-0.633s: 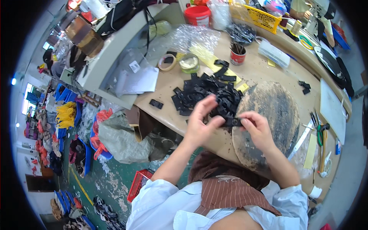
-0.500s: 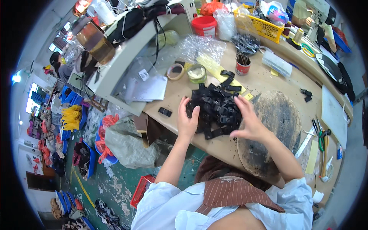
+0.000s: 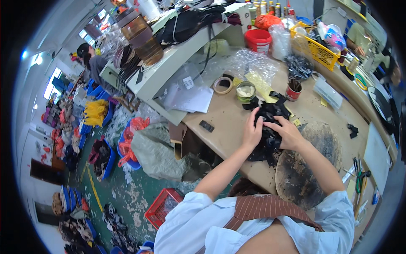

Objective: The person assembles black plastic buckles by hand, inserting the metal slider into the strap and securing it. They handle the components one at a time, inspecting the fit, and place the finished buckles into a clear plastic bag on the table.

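A heap of short black strap pieces point(image 3: 267, 149) lies on the brown work table, left of a round worn board. My left hand point(image 3: 252, 132) presses into the heap from the left, its fingers bent over the top. From the right my right hand point(image 3: 289, 133) closes on the same heap, and the fingers of both hands nearly meet above it. What lies under the fingertips is hidden. One loose black piece point(image 3: 207, 125) lies apart at the table's left edge.
The round board point(image 3: 311, 169) sits right of the heap. Behind it stand a green tub of pale paste point(image 3: 245, 92), a tape roll point(image 3: 223, 85) and a red can of tools point(image 3: 293, 90). Scissors point(image 3: 359, 175) lie at the right. A red crate point(image 3: 163, 207) is on the floor.
My hands have come together and closed in on the black heap, which is squeezed narrower between them. The whole view has shifted, with the table appearing further right.
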A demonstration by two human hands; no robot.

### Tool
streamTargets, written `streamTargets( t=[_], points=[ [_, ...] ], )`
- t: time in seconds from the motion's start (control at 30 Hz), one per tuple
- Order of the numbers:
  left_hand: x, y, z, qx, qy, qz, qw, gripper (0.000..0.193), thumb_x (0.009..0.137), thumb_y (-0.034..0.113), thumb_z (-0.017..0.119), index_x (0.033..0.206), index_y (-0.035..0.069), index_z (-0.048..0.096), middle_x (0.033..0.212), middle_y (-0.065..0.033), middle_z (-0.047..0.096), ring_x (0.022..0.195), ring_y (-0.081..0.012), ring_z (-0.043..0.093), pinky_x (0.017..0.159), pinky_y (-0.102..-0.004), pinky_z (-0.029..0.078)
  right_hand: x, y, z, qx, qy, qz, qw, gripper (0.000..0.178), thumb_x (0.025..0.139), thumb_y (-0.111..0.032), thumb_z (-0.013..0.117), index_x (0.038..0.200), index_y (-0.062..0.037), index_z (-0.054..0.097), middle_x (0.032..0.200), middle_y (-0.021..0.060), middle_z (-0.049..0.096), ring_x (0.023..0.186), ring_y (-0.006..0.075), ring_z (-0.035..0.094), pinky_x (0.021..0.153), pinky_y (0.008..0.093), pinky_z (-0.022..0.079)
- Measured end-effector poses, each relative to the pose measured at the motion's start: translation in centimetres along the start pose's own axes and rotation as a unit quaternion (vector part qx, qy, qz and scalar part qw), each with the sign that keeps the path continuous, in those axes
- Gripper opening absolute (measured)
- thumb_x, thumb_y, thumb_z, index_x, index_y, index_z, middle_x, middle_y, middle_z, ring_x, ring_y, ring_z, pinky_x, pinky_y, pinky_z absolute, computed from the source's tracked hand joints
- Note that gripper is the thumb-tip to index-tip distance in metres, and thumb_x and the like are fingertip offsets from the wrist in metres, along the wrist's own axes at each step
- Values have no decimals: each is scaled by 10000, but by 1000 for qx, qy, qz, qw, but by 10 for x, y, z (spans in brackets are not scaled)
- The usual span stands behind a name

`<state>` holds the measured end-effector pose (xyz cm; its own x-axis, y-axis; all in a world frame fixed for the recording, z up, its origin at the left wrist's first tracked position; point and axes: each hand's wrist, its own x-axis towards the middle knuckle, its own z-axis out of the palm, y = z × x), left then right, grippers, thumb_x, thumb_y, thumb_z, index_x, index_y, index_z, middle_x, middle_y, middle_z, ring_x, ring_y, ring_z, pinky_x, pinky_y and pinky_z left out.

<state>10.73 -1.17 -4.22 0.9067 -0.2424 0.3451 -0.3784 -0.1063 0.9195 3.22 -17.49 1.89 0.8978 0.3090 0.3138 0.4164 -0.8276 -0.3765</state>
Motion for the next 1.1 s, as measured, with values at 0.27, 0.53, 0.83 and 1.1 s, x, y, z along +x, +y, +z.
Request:
streamTargets(
  t=[0.27, 0.53, 0.83, 1.1],
  points=[
    [20, -10, -5, 0, -6, 4, 1000, 425, 910, 272, 535, 1253, 21, 511, 1298, -193, 491, 1210, -302, 465, 997, -355, 368, -4, -5, -10, 51, 9, 74, 996, 561, 527, -131, 755, 1071, -152, 620, 1141, 131, 531, 1011, 323, 564, 851, 392, 480],
    [106, 33, 39, 313, -24, 62, 947, 434, 803, 333, 635, 1204, 175, 584, 1439, -264, 226, 1342, -415, 197, 1072, -595, 81, -24, 2, -10, 80, 124, 45, 988, 404, 600, -79, 760, 981, -145, 641, 1059, 74, 566, 871, 293, 621, 748, 359, 524],
    [175, 5, 62, 520, 17, 68, 851, 648, 812, 296, 609, 1338, -24, 407, 1510, -197, 131, 1394, -381, 89, 1070, -620, 41, -34, -2, -28, 158, 137, 89, 974, 415, 624, -34, 748, 1020, -93, 640, 1032, 84, 574, 906, 264, 606, 786, 330, 502],
    [158, 94, -19, 217, 12, 283, 934, 289, 835, 74, 583, 1098, -46, 608, 1193, -160, 589, 1024, -279, 599, 910, -364, 440, -16, 19, -39, 275, 131, 196, 932, 486, 640, -1, 709, 1108, -14, 579, 1028, 88, 580, 988, 203, 564, 898, 300, 427]
  ],
)
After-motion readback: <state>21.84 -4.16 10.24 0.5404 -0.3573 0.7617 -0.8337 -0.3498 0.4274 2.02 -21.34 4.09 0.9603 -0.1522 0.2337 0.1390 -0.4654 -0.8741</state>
